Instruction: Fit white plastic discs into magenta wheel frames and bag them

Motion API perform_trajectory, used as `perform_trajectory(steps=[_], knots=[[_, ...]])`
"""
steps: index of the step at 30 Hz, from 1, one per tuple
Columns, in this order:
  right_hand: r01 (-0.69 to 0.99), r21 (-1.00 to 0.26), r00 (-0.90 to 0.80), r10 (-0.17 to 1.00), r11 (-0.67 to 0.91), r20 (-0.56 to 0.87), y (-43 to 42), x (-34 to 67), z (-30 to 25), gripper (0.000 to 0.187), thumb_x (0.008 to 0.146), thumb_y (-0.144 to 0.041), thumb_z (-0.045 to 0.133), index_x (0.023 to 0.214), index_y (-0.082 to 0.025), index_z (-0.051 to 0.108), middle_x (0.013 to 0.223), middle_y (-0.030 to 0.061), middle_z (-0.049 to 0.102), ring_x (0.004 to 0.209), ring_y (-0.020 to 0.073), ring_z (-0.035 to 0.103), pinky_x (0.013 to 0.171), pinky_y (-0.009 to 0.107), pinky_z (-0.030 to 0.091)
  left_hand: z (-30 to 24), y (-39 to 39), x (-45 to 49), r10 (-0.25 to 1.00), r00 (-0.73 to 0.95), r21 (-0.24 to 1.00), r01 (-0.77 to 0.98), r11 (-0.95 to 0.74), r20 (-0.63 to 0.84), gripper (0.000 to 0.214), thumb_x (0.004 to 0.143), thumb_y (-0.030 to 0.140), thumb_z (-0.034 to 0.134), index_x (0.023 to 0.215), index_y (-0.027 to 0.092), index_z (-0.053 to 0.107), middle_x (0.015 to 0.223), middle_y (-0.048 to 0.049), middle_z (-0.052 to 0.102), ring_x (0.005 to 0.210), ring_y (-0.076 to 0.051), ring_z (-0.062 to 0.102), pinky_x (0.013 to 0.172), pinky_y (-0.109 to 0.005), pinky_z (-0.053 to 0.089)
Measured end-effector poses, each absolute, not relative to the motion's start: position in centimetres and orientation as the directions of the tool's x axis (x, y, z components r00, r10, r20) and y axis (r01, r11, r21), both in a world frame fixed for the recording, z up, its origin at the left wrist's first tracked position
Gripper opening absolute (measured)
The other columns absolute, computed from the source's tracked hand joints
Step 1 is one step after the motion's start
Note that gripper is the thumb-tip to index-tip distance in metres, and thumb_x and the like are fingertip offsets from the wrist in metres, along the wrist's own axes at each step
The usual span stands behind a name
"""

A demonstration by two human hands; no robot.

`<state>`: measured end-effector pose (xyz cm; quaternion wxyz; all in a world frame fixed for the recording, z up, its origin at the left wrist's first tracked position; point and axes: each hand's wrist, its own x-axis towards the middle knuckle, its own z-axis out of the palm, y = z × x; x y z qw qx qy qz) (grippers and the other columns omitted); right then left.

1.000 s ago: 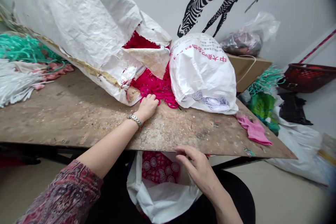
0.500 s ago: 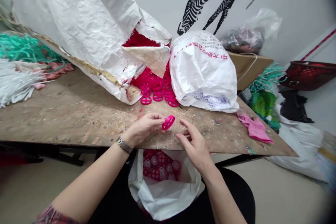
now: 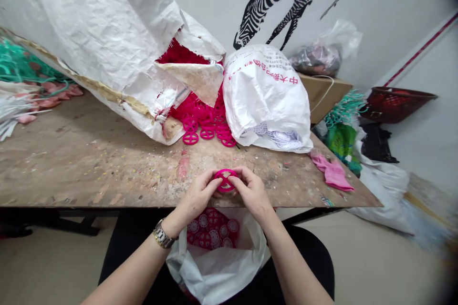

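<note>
both hands are on 1 pink wheel. the left hand pinches its left side and the right hand pinches its right side. the fingers are curled in close, with the tips pressed on the rim, so the wheel is held tight between the 2 hands. it sits just above the near edge of the table, not lying on it.

right under the hands is an open white bag. in it lie pink wheels with white middles. a watch is on the left wrist.

farther back on the table, a big torn sack lies on its side, and a pile of loose pink wheels spills out of it. beside that pile stands a tied bag with red letters, with white round pieces showing at its bottom. a pink cloth lies near the right end of the table.

i think the step in hand is work on this 1 wheel, with both hands squeezing it. i cannot tell if a white piece is in it yet, because the fingers hide the middle. any next move calls for a firm pinch, as the wheel is small and is held over the edge.
</note>
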<state>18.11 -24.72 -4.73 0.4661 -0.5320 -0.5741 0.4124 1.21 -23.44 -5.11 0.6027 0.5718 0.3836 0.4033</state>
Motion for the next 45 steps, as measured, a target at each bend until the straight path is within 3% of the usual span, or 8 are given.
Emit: perform_trajectory(steps=[4, 7, 12, 17, 24, 34, 41, 45], knots=[[0.476, -0.867, 0.032, 0.982, 0.147, 0.184, -23.1, 20.9, -4.1, 0.030, 0.091, -0.041, 0.053, 0.101, -0.020, 0.071, 0.096, 0.0047, 0.074, 0.080, 0.0187, 0.068, 0.071, 0.030, 0.053, -5.8, -23.1, 1.3, 0.937, 0.332, 0.979, -0.131, 0.159, -0.108, 0.036, 0.085, 0.044, 0.065, 0.107, 0.016, 0.062, 0.091, -0.0041, 0.068, 0.071, -0.016, 0.070, 0.059, -0.025, 0.057], [0.819, -0.569, 0.112, 0.953, 0.072, 0.281, -20.4, 24.8, -3.7, 0.030, 0.093, -0.038, 0.049, 0.104, -0.022, 0.072, 0.102, 0.0044, 0.075, 0.091, 0.0200, 0.068, 0.084, 0.032, 0.052, -6.1, -22.9, 1.2, 0.938, 0.315, 0.962, -0.176, 0.207, -0.145, 0.039, 0.082, 0.046, 0.068, 0.106, 0.015, 0.061, 0.085, -0.0033, 0.069, 0.066, -0.015, 0.070, 0.057, -0.023, 0.056], [0.918, -0.377, 0.248, 0.919, -0.123, 0.305, -14.8, 31.9, -3.7, 0.036, 0.091, -0.027, 0.052, 0.117, -0.008, 0.068, 0.122, 0.0203, 0.067, 0.118, 0.0322, 0.057, 0.106, 0.044, 0.037, -6.3, -23.0, 1.0, 0.945, 0.305, 0.966, -0.184, 0.181, -0.119, 0.036, 0.084, 0.045, 0.067, 0.105, 0.015, 0.062, 0.086, -0.0028, 0.068, 0.068, -0.014, 0.070, 0.057, -0.022, 0.057], [0.918, -0.263, 0.363, 0.897, -0.297, 0.252, -10.7, 36.4, -4.3, 0.044, 0.094, -0.032, 0.050, 0.125, -0.003, 0.062, 0.128, 0.0264, 0.060, 0.124, 0.0354, 0.052, 0.106, 0.045, 0.035, -6.1, -23.1, 0.9, 0.946, 0.306, 0.971, -0.175, 0.162, -0.103, 0.033, 0.086, 0.043, 0.065, 0.103, 0.015, 0.061, 0.085, -0.0022, 0.067, 0.067, -0.014, 0.070, 0.056, -0.022, 0.057], [0.876, -0.219, 0.465, 0.874, -0.431, 0.140, -7.4, 36.5, -5.8, 0.062, 0.096, -0.058, 0.038, 0.131, -0.009, 0.057, 0.127, 0.0285, 0.059, 0.118, 0.0391, 0.056, 0.096, 0.053, 0.040, -6.4, -22.9, 0.9, 0.945, 0.298, 0.956, -0.211, 0.202, -0.134, 0.033, 0.085, 0.043, 0.068, 0.103, 0.016, 0.061, 0.085, -0.0032, 0.068, 0.067, -0.015, 0.069, 0.055, -0.023, 0.057], [0.932, -0.283, 0.283, 0.942, -0.226, 0.178, -9.5, 33.9, -7.1, 0.055, 0.098, -0.044, 0.044, 0.144, -0.014, 0.048, 0.130, 0.0218, 0.059, 0.122, 0.0328, 0.056, 0.103, 0.043, 0.040, -6.9, -22.9, 0.7, 0.947, 0.299, 0.965, -0.192, 0.179, -0.116, 0.032, 0.087, 0.042, 0.065, 0.106, 0.016, 0.063, 0.088, -0.0034, 0.067, 0.071, -0.015, 0.068, 0.057, -0.023, 0.057], [0.938, -0.345, 0.151, 0.943, -0.041, 0.297, -11.7, 34.3, -7.2, 0.044, 0.096, -0.041, 0.047, 0.129, -0.017, 0.063, 0.125, 0.0125, 0.066, 0.119, 0.0256, 0.058, 0.104, 0.035, 0.041, -6.9, -23.0, 0.8, 0.951, 0.296, 0.974, -0.174, 0.147, -0.090, 0.031, 0.089, 0.041, 0.063, 0.107, 0.016, 0.062, 0.088, -0.0025, 0.065, 0.069, -0.013, 0.066, 0.056, -0.022, 0.056], [0.933, -0.349, 0.227, 0.901, -0.092, 0.369, -11.0, 36.2, -6.4, 0.041, 0.097, -0.038, 0.042, 0.121, -0.014, 0.066, 0.123, 0.0153, 0.064, 0.121, 0.0274, 0.054, 0.107, 0.039, 0.037, -6.8, -22.9, 0.9, 0.950, 0.300, 0.974, -0.173, 0.147, -0.090, 0.030, 0.089, 0.040, 0.063, 0.107, 0.015, 0.062, 0.087, -0.0029, 0.066, 0.069, -0.013, 0.066, 0.056, -0.021, 0.056]])
